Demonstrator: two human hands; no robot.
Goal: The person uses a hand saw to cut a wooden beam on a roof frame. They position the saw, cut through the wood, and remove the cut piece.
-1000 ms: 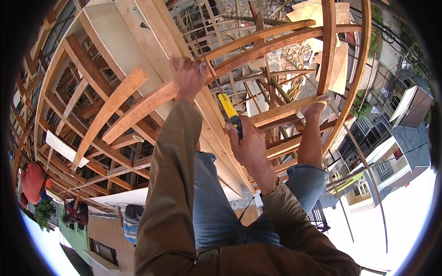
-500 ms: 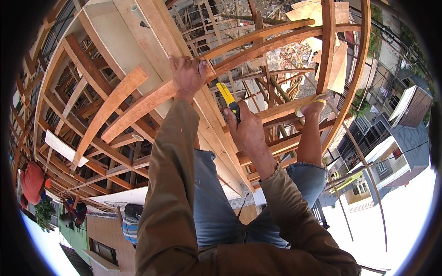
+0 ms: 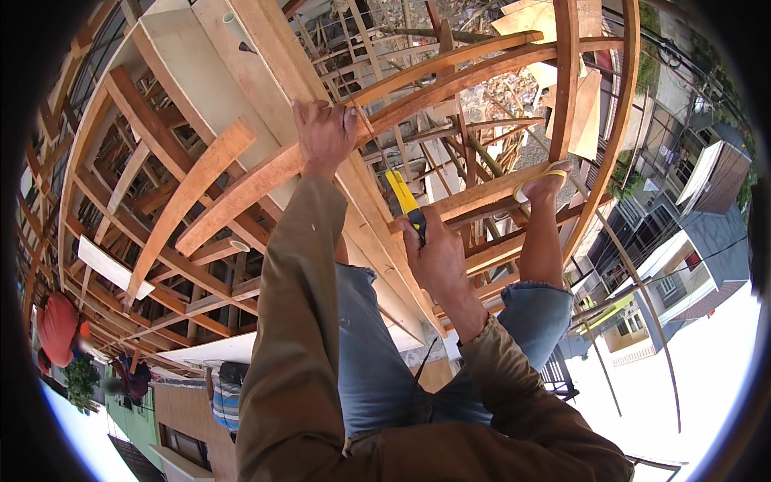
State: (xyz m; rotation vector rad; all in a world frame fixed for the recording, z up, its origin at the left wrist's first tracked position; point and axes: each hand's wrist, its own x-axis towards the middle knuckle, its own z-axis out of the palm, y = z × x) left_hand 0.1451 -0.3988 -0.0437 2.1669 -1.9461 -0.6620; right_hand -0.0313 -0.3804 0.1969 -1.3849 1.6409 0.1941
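My left hand (image 3: 328, 138) is closed over a curved wooden beam (image 3: 249, 191) where it crosses a thick straight timber (image 3: 281, 64). Its fingers bend over the far edge. In my right hand (image 3: 440, 261) is the black-and-yellow handle of a handsaw (image 3: 401, 191). The saw's thin blade, seen nearly edge-on, runs up to the curved beam just right of my left hand. How deep it sits in the wood I cannot tell.
A shorter curved piece (image 3: 193, 193) and a lattice of timbers lie left. My sandaled foot (image 3: 542, 185) rests on a crosspiece at right. Debris (image 3: 498, 88) shows far below through gaps. Several people are lower left, one in a red shirt (image 3: 58, 329). Houses (image 3: 683, 265) stand right.
My right hand has drawn the handsaw back toward me and slightly right. My left hand stays on the curved beam.
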